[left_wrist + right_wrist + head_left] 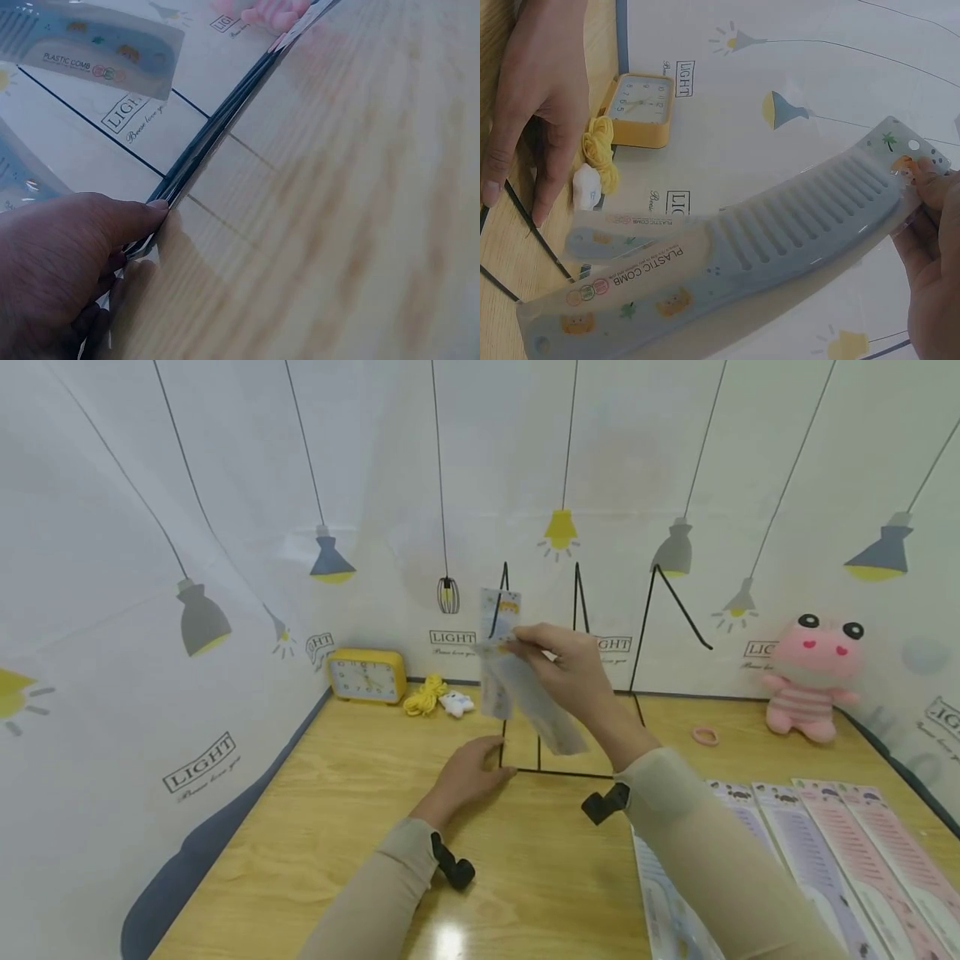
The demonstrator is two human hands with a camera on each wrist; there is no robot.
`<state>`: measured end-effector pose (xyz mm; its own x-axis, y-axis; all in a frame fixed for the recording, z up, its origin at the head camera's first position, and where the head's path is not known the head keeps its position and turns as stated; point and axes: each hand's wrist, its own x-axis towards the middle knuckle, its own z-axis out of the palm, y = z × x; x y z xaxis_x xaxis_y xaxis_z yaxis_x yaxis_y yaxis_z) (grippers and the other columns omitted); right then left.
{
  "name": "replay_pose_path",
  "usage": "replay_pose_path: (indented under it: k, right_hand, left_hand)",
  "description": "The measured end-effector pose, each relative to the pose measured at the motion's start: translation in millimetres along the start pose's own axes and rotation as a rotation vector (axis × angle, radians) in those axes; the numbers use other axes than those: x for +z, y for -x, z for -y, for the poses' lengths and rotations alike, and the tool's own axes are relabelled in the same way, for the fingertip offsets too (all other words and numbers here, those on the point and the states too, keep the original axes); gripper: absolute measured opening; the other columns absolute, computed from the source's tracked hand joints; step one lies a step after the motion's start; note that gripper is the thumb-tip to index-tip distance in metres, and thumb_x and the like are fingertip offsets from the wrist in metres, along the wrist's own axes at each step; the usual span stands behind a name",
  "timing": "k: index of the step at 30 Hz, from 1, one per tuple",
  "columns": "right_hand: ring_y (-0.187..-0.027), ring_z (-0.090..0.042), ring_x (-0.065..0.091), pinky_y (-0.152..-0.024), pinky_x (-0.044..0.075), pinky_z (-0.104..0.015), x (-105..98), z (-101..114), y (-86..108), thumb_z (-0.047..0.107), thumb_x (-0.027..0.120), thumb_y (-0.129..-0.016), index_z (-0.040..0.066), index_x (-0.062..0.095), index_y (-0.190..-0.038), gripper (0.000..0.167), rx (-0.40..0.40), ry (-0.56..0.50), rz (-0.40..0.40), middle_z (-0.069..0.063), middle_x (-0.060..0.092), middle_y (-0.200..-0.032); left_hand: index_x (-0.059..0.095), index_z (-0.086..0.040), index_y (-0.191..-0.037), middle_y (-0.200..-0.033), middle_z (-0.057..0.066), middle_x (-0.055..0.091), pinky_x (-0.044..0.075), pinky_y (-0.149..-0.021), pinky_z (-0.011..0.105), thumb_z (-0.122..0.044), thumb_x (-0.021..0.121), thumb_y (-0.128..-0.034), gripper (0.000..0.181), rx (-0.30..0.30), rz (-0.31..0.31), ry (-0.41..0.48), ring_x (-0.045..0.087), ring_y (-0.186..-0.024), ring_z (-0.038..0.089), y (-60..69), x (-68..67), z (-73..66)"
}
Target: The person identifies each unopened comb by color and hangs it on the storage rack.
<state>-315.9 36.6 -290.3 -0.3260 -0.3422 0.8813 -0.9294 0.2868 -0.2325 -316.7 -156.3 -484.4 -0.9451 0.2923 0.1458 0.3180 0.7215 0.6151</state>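
Note:
My right hand [566, 672] pinches the top end of a light-blue plastic comb [802, 225] in a clear packet, its lower end slanting down toward me. Just behind it, another packaged comb [495, 693] hangs from the left arm of a black wire display rack [577, 774]. The held packet's top is close to that arm; whether the wire passes through its hole is hidden. Low on the rack's left side, my left hand [468, 772] grips the base wire, the thumb [142, 221] lying over it in the left wrist view.
Packaged combs in purple [806, 860], pink and blue lie at the front right. A yellow clock [367, 677], yellow cord [425, 695] and small white figure [456, 703] stand back left. Back right are a pink plush toy [810, 681] and pink ring [705, 736].

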Motion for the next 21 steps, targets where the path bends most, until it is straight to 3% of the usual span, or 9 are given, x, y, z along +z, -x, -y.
replay_pose_path:
  k: [11,21]
  right_hand:
    - [-0.090,-0.025,0.075,-0.079,0.060,-0.026,5,-5,-3.9,0.002,0.072,-0.092,-0.001,0.077,-0.103,0.013,0.029,-0.005,-0.011,-0.014,0.076,-0.100]
    - [-0.086,-0.022,0.075,-0.074,0.061,-0.028,14,-11,-1.9,0.006,0.073,-0.092,0.000,0.077,-0.103,0.012,0.094,0.001,-0.018,-0.013,0.076,-0.099]
  left_hand:
    - [0.050,-0.010,-0.149,-0.151,0.009,0.050,0.036,-0.115,0.047,-0.044,0.067,-0.0964,0.064,0.009,0.007,-0.004,0.045,-0.139,0.030,-4.4,0.2,2.6]
    - [0.050,-0.014,-0.149,-0.152,0.006,0.049,0.036,-0.116,0.047,-0.046,0.067,-0.0960,0.065,-0.028,0.010,0.007,0.044,-0.140,0.028,-1.2,1.1,2.2]
